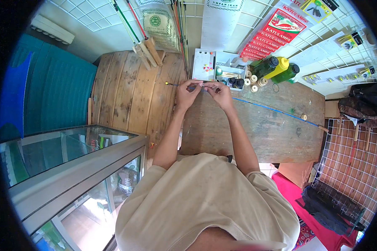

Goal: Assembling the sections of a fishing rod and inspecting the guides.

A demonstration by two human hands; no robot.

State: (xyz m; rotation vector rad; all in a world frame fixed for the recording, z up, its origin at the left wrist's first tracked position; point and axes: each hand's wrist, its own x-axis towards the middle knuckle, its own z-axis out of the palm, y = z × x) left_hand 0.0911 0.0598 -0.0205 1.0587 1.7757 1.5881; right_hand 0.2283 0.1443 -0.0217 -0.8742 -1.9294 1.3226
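Observation:
A thin blue fishing rod (276,110) runs slantwise over the worktable, its brown handle end (323,129) at the far right and a small yellow-and-black piece (167,83) at the left end. Both my hands are pinched on it near that left end. My left hand (187,96) and my right hand (221,96) meet almost fingertip to fingertip. Something small and pale shows between the fingertips, too tiny to name. Just beyond the fingers is a white compartment tray (195,62) with coloured beads (208,67), small dark bottles (237,83) and sticks.
Right of the tray are several wooden spools (254,79), a yellow squeeze bottle (280,67) and green bottles (288,72). Another spool (304,117) lies near the rod. Rods with cork handles (147,52) lean at the back left. A glass case (83,161) stands at my left.

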